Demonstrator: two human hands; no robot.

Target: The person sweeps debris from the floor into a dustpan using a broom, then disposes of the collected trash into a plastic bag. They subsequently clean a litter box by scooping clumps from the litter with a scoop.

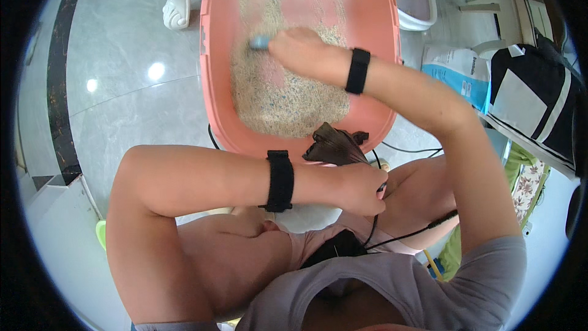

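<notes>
A pink plastic litter box (372, 4) lies on the floor before me, with beige cat litter (285, 105) flecked with blue spread over its bottom. Inside it, my right hand (301, 50) grips a blue tool (260, 42), probably a litter scoop. Its far end is blurred against the litter. My left hand (363, 188) is closed around the gathered part of a dark plastic bag (335, 145), just outside the box's near edge. The bag's crumpled top leans over that rim. Patches of pink bottom show through the litter.
A second, white-rimmed tub (415, 20) with litter stands at the upper right. Beside it are a blue-and-white bag (457, 76) bearing writing and a black-and-white bag (533, 96). A carved white furniture leg (177, 4) stands left of the box. Black cables (409, 149) run near my legs.
</notes>
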